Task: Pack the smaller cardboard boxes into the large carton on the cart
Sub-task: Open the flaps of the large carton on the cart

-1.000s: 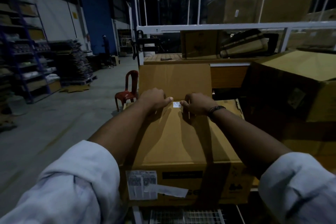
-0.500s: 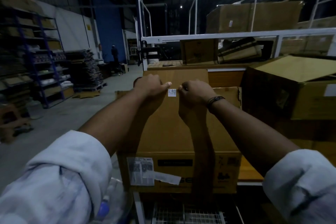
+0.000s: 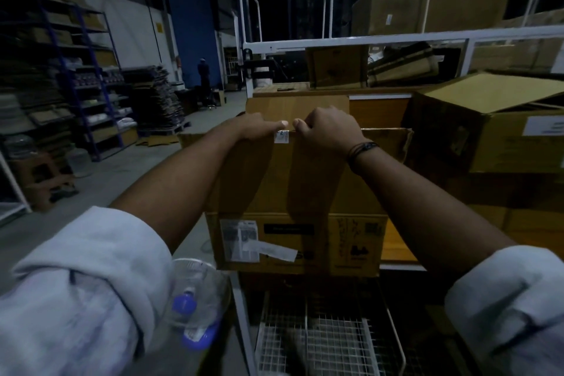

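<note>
A large brown carton [image 3: 293, 241] stands on the white cart [image 3: 241, 308] straight in front of me, with labels on its near face. Its near top flap [image 3: 274, 180] is raised almost upright. My left hand [image 3: 253, 128] and my right hand [image 3: 329, 128] both grip the flap's upper edge, side by side, either side of a small white sticker [image 3: 281, 136]. The carton's far flap [image 3: 297, 108] stands up behind my hands. The inside of the carton is hidden by the raised flap. No smaller box is in my hands.
Stacked brown cartons [image 3: 488, 119] crowd the right side. A white metal frame [image 3: 396, 40] carries more boxes behind. A wire mesh shelf [image 3: 320, 342] lies under the carton. A clear plastic bottle [image 3: 195, 308] is at lower left. Blue shelving [image 3: 79, 76] lines the left wall; a person [image 3: 203, 72] stands far off.
Both hands have lifted the near flap from lying flat on the carton to standing nearly upright. My view has tilted up and a plastic bottle has come into sight.
</note>
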